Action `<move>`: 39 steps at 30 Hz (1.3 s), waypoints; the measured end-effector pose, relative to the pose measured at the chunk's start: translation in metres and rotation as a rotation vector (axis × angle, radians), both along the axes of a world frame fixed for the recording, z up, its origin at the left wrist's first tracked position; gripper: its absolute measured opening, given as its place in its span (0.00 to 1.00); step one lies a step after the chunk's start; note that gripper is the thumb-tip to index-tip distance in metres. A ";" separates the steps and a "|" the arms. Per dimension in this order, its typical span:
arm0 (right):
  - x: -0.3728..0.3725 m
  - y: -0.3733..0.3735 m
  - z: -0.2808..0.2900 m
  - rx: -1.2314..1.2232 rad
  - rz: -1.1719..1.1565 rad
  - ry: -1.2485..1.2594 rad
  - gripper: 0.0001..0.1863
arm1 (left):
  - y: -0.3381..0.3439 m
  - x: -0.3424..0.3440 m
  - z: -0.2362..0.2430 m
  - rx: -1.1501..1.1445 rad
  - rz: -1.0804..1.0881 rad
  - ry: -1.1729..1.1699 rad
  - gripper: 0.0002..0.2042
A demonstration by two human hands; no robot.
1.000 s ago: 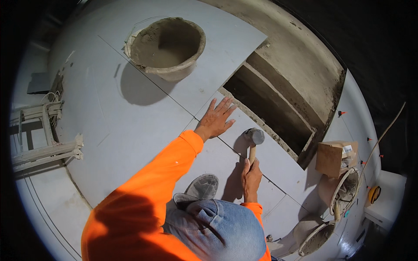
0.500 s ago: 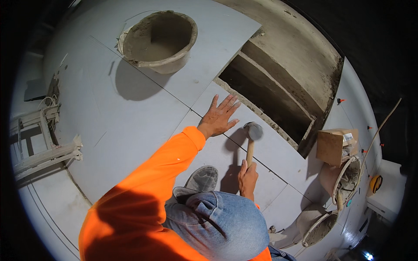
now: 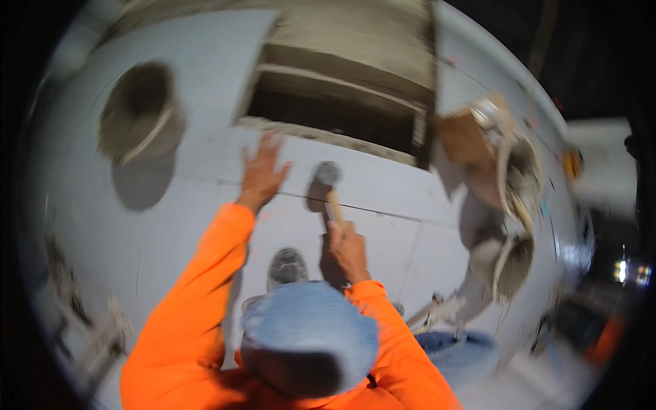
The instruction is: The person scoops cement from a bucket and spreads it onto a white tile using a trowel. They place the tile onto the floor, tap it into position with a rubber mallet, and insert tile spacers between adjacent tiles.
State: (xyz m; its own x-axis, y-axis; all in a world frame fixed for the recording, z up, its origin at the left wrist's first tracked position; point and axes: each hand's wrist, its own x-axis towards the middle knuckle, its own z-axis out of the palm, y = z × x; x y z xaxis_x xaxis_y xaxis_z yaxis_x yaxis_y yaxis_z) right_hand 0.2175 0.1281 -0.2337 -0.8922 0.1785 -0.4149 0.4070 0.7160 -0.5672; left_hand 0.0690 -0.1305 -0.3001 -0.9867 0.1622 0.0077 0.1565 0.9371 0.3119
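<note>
My left hand [image 3: 263, 174] lies spread on a pale floor tile [image 3: 294, 179], a little short of the rectangular hole, with nothing in its fingers. In my right hand [image 3: 349, 249] is a mallet [image 3: 333, 203], gripped by its wooden handle. The grey mallet head [image 3: 328, 173] is over the tile, to the right of my left hand, with its shadow beside it. Blur hides whether the head touches the tile. A dark joint line runs across below both the left hand and the mallet head.
Beyond the tile is a dark rectangular opening [image 3: 321, 102] edged with mortar. A mortar-caked bucket [image 3: 140, 113] stands at left. To the right are a cardboard box [image 3: 468, 137] and two dirty buckets, one [image 3: 523, 178] behind the other [image 3: 512, 266]. Metal framing [image 3: 109, 335] lies at lower left.
The view has swung to the right and levelled, so the bucket and the opening sit further left. Both hands keep their poses: the left spread on the tile, the right on the mallet.
</note>
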 end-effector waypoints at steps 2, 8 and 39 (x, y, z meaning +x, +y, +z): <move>0.009 0.006 0.009 -0.020 -0.052 0.055 0.27 | 0.012 0.000 0.002 -0.129 0.041 -0.139 0.39; 0.017 0.030 0.019 -0.096 -0.286 0.282 0.24 | 0.104 0.002 -0.003 -0.049 -0.499 0.007 0.46; 0.026 0.083 -0.003 0.096 -0.414 0.078 0.26 | 0.127 0.006 0.004 -0.146 -0.466 -0.033 0.57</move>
State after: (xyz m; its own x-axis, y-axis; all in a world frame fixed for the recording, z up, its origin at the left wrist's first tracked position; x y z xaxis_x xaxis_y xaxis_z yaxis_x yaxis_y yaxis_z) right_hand 0.2438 0.2111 -0.2364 -0.7649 0.5628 -0.3133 0.6299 0.5520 -0.5463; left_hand 0.0751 -0.0036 -0.2965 -0.8080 0.5840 -0.0778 0.5622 0.8038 0.1943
